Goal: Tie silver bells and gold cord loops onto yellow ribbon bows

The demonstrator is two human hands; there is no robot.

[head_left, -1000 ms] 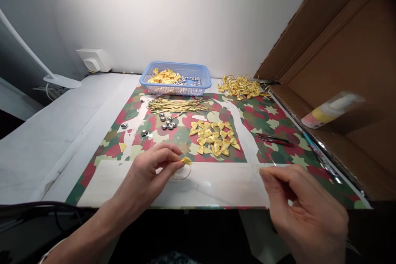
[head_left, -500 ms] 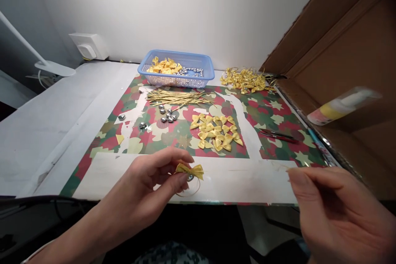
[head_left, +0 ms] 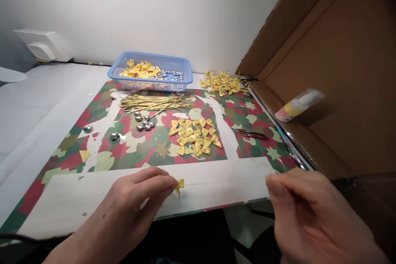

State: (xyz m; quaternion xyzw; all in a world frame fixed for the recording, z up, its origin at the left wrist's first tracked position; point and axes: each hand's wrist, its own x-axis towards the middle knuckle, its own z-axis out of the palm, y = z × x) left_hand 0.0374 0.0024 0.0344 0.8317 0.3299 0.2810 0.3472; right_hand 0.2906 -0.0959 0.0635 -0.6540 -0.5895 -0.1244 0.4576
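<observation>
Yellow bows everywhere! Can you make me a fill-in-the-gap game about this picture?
1. The left hand pinches a small ____ bow.
2. The basket at the back of the table is ____ in colour.
3. The loose silver beads lie to the ____ of the pile of bows on the mat.
4. The right hand pinches a thin gold ____.

Missing words: yellow; blue; left; string
</observation>
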